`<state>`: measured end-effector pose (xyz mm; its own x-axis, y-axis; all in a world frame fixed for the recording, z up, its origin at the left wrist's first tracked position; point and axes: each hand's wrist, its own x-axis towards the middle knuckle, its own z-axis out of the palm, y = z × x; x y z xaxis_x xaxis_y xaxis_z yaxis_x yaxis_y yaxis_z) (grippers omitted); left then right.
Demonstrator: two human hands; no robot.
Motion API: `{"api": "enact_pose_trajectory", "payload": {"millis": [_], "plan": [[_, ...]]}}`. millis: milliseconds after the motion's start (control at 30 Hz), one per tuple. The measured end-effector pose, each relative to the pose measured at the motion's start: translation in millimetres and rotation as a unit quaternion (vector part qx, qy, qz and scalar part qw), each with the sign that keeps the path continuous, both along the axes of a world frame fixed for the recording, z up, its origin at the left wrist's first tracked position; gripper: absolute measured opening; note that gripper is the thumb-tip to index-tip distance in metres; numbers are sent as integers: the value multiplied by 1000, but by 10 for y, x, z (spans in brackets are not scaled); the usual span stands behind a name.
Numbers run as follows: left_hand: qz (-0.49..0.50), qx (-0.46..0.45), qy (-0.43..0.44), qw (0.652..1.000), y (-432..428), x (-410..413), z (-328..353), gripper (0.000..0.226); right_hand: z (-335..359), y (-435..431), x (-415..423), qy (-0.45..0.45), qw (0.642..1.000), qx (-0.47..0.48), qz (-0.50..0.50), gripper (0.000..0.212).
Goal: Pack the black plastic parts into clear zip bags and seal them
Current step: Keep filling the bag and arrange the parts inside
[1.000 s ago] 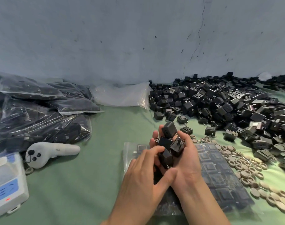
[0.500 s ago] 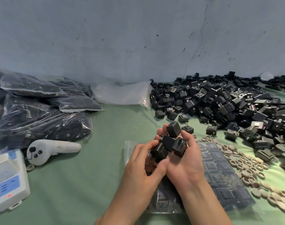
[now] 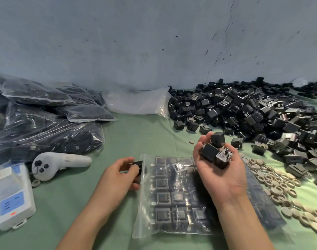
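A clear zip bag (image 3: 174,199) lies flat on the green cloth in front of me, with rows of black plastic parts inside. My left hand (image 3: 118,179) pinches one black part (image 3: 138,167) at the bag's left edge, near its top corner. My right hand (image 3: 220,170) hovers palm up over the bag's upper right and cups three black parts (image 3: 214,151). A large heap of loose black parts (image 3: 248,114) covers the cloth at the right, up to the wall.
Filled clear bags (image 3: 42,123) are stacked at the left. An empty-looking clear bag (image 3: 136,101) lies by the wall. A white handheld controller (image 3: 58,164) and a white-and-blue device (image 3: 11,197) sit at the left. Beige rings and discs (image 3: 280,188) are scattered at the right.
My hands have parted: the left one took one black part from the handful and moved down-left to the bag's edge. My right hand has shifted right with the remaining parts.
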<state>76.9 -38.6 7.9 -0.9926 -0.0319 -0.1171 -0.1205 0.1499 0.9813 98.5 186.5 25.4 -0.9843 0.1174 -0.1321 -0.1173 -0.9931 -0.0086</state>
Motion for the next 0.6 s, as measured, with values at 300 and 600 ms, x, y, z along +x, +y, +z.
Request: {"api": "enact_pose_trajectory", "payload": {"millis": [300,600], "plan": [[-126,183,-31,975,57,65,33,19,-20,11,-9,-1,1000,3,1,51],[-112,27,64,991,153,65,-94,22,-23,4,-11,-5,1000,-5,-4,53]]}}
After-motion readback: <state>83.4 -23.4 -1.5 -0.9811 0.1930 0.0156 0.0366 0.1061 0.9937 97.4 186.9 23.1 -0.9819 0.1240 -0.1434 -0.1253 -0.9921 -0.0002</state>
